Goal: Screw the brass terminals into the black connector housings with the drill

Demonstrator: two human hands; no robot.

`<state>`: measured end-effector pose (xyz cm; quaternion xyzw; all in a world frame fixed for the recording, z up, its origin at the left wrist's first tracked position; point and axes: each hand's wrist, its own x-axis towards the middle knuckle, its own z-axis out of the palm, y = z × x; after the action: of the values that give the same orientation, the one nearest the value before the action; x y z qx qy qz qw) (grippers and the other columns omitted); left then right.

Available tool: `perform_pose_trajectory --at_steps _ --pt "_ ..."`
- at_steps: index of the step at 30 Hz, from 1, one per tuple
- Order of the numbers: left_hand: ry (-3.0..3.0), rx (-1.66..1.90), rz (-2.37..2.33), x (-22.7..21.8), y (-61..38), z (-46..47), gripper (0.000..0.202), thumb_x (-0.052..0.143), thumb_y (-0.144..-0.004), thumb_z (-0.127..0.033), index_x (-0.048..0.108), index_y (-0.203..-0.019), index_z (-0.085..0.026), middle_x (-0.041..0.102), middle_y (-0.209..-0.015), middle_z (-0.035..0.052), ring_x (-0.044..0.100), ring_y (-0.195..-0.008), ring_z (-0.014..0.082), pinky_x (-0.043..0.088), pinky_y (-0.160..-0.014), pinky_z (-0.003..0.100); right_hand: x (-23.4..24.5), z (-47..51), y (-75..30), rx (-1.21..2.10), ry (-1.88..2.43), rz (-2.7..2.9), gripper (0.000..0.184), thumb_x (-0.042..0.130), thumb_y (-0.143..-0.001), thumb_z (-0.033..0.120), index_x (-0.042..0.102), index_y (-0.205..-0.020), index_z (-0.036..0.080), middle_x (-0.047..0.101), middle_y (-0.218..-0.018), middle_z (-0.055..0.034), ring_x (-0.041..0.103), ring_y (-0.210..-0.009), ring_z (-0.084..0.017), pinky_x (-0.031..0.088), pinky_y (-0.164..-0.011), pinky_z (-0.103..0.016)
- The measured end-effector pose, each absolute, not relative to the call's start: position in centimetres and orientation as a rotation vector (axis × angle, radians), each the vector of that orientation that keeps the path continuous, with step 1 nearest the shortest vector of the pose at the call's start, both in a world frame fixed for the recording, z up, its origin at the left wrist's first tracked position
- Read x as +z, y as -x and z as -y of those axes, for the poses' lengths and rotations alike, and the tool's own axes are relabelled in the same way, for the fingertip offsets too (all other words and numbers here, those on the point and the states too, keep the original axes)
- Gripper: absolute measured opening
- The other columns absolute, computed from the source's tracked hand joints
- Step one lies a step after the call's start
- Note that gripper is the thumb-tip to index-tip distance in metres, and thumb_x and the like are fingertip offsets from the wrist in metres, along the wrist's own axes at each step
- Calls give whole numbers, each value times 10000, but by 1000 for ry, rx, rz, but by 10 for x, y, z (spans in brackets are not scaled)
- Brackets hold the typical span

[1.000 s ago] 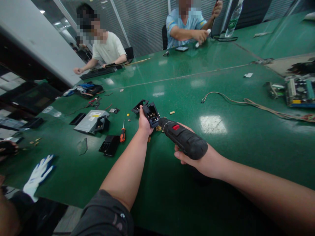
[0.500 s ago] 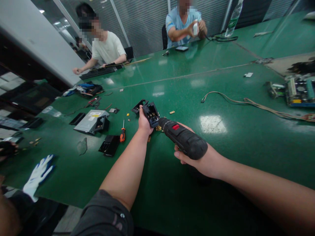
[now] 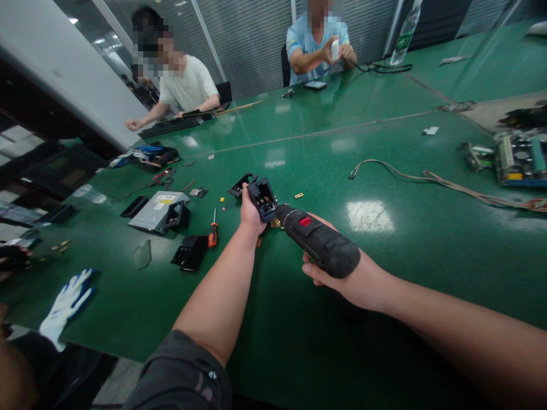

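My left hand [image 3: 251, 215] is closed around a black plastic housing [image 3: 264, 198] with brass-coloured metal pieces inside its open face. In my right hand [image 3: 337, 278] is a black cordless drill [image 3: 318, 239] with a red switch on top. The drill's chuck meets the lower right edge of the housing; its tip is hidden there. Small brass plates [image 3: 276, 223] lie on the table just below the housing. Another black plastic part [image 3: 239, 185] sits behind my left fingers. An orange-handled screwdriver [image 3: 212, 234] lies left of my left hand, beside a black box-like part [image 3: 190, 252].
A silver drive-like box [image 3: 157, 210] is on the green table [image 3: 307, 136] at left. Thin cables [image 3: 397, 171] and a circuit board [image 3: 521, 156] lie at right. A white glove [image 3: 68, 304] is near the left edge. Two people [image 3: 188, 80] sit across the table.
Both my hands, the housing and the drill stay almost where they were. Across the table, the person in blue has shifted the white object in their hands slightly to the left.
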<state>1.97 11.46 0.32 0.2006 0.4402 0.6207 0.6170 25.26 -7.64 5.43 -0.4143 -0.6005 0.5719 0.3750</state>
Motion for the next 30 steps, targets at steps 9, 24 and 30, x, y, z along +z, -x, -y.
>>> perform_pose_trajectory --at_steps 9,24,30 --pt "-451 1433 -994 3 -20 -114 700 596 -1134 -844 861 -1257 -208 854 -916 91 839 -800 271 705 -786 380 54 77 -253 1475 1057 1527 1146 851 -955 427 256 -1899 164 801 -1166 -104 726 -792 -243 631 -705 -427" --pt "-458 1429 -1032 9 -23 -111 739 631 -1093 -883 859 -1267 -202 845 -922 94 847 -843 290 702 -841 403 57 77 -253 1474 1055 1535 1115 864 -976 406 275 -1903 212 813 -1132 -85 756 -794 -255 642 -700 -422" --pt "-462 1429 -1045 7 -23 -113 768 623 -1082 -907 853 -1261 -198 838 -914 101 847 -846 292 700 -837 403 56 77 -253 1483 1080 1536 1146 855 -969 420 244 -1913 199 817 -1170 -105 728 -760 -238 637 -695 -425"
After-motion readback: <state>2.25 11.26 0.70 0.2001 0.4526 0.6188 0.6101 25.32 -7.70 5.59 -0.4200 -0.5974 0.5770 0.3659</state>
